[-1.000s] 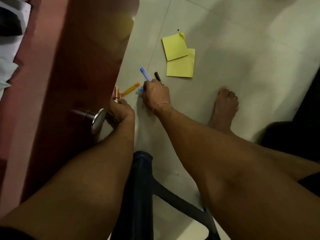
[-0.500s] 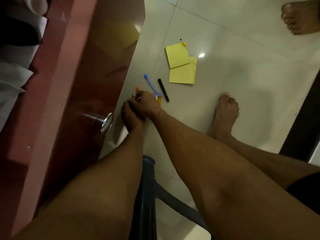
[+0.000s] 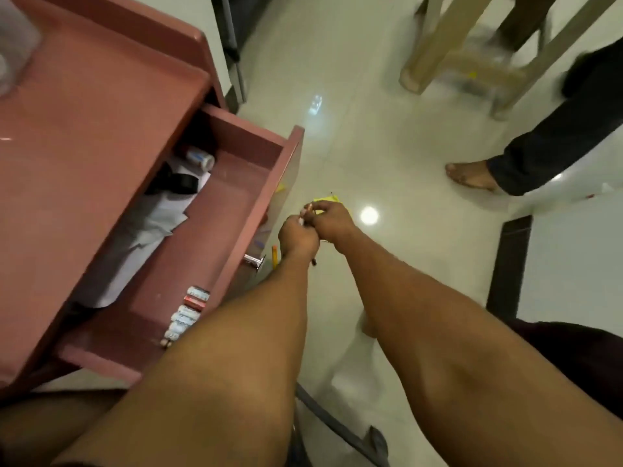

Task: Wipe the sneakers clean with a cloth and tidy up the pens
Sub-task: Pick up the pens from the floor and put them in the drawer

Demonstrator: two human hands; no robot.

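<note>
Now that both hands are up off the pale tiled floor [image 3: 340, 146], our left hand [image 3: 298, 238] grips a slim orange plastic pen [image 3: 275, 257], our right hand [image 3: 333, 221] pinches a copper-coloured pen [image 3: 307, 211]; the open pink drawer [image 3: 236, 210] alongside probably takes them next

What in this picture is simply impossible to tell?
Head view:
- How many pens are held: the left hand and right hand wrap them.
- The yellow notes: mostly behind the right hand.
- The pale object on the cabinet: blurred, cut by the frame edge.
- No sneakers or cloth in view.
</note>
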